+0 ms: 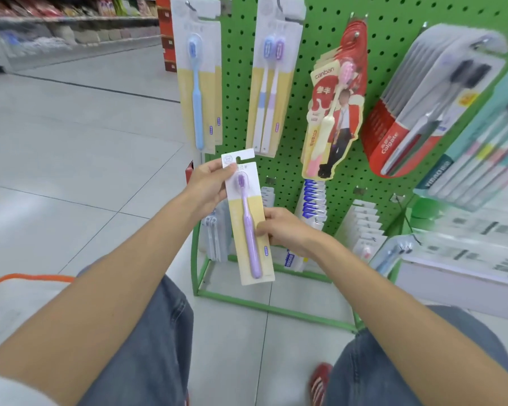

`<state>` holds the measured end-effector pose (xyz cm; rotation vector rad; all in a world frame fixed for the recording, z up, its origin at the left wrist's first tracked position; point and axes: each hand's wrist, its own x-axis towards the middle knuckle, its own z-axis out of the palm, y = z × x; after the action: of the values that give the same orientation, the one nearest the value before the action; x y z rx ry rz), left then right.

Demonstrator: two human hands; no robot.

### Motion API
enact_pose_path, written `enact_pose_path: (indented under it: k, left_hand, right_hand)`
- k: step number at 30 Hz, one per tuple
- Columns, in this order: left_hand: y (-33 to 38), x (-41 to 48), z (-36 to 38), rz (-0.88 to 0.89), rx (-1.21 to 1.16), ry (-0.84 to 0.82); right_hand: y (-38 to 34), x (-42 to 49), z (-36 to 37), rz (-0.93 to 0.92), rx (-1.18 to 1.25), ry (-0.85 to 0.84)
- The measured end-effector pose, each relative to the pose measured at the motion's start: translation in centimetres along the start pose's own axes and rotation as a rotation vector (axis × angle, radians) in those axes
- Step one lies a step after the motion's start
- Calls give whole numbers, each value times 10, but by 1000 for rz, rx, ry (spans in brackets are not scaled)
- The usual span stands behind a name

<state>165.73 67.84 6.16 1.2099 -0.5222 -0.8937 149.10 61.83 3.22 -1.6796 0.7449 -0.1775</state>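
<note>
A carded purple toothbrush pack point(248, 221) is held upright in front of a green pegboard rack point(320, 54). My left hand point(208, 186) grips the pack's upper left edge near its hang hole. My right hand point(282, 227) pinches the pack's right edge at mid height, thumb on the front. On the rack above hang a blue toothbrush pack point(198, 92) and a twin blue-and-purple toothbrush pack point(272, 83).
A red canban toothbrush pack point(335, 112), red Colgate packs point(423, 112) and a teal multipack point(481, 159) hang to the right. Smaller packs point(361, 227) hang low on the rack. Its green base frame point(264, 307) lies on the tiled floor. An orange-edged bag point(18, 285) sits left.
</note>
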Motion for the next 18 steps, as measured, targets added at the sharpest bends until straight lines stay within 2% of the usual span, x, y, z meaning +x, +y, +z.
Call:
enact_pose_path:
  k: [7, 11, 15, 18]
  left_hand:
    - [-5, -6, 3, 2, 50, -14]
    - [-7, -8, 2, -14, 96, 5]
    - [-13, -14, 7, 5, 389, -17]
    - [-15, -20, 11, -28, 473, -63]
  right_hand:
    - [41, -21, -3, 112, -76, -220]
    - [57, -26, -2, 74, -158, -174]
    - [71, -26, 0, 32, -391, -48]
    - [71, -29, 5, -34, -492, 16]
